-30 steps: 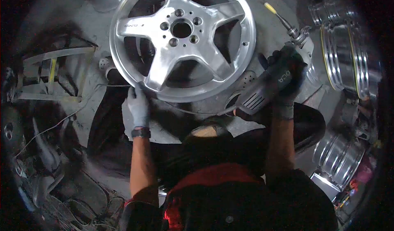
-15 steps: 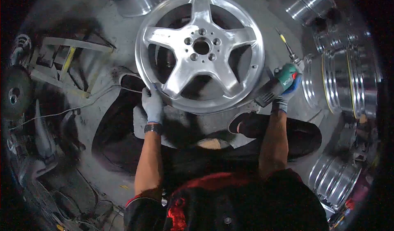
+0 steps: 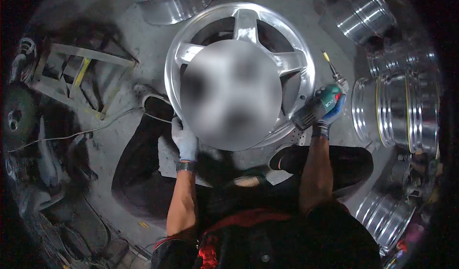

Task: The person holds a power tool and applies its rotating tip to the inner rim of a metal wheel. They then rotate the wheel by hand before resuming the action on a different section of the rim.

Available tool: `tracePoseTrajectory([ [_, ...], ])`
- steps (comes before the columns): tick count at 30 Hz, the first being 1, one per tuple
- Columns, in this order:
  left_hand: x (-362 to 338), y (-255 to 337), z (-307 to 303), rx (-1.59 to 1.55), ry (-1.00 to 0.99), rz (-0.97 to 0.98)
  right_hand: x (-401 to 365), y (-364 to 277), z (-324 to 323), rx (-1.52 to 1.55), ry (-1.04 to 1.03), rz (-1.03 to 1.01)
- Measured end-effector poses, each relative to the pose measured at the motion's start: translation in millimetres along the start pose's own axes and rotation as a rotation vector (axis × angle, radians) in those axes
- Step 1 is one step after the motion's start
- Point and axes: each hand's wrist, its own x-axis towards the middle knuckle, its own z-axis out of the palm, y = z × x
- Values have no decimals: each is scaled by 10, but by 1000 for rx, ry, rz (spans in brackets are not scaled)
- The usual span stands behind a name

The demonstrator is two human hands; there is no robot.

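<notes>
A polished five-spoke wheel rim (image 3: 246, 22) lies face up in front of me; a blurred round patch covers its middle. At its lower left edge, my left hand (image 3: 185, 140), in a pale glove with a dark band at the wrist, grips the rim. My right hand (image 3: 332, 111), gloved in grey and blue, is closed around a green and black power tool (image 3: 327, 99). The tool's thin shaft with a yellow section points up and away, beyond the rim's right side, not touching the rim.
Shiny wheel barrels (image 3: 397, 111) stand along the right side, with another rim (image 3: 174, 3) at the top. A metal frame (image 3: 79, 77) lies at the left. A pale cable (image 3: 103, 123) runs across the floor to the wheel. My legs are folded on both sides.
The wheel and surroundings sit slightly lower in view. A blurred patch now covers the wheel's centre. Both hands keep their holds, and the tool has shifted slightly left relative to the view.
</notes>
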Motion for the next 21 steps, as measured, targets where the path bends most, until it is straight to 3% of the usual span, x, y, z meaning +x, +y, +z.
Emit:
tracePoseTrajectory([
  [1,52,-71,25,9,68,115,43,8,-104,-51,-85,-30],
  [5,26,170,-7,73,24,54,-29,-7,-69,2,-62,-2],
  [6,97,73,2,88,55,157,-17,5,-120,-8,-26,-43],
  [9,249,-3,45,-7,79,88,-33,-66,-170,-101,49,-101],
  [11,140,266,43,14,69,75,-46,-128,-229,-176,83,-102],
  [15,304,-13,37,-85,39,46,-87,-190,-184,-162,10,84],
  [19,93,355,-27,62,57,78,-207,-262,84,-300,52,17],
  [21,216,142,-5,27,85,59,-271,-307,156,-353,62,-26],
])
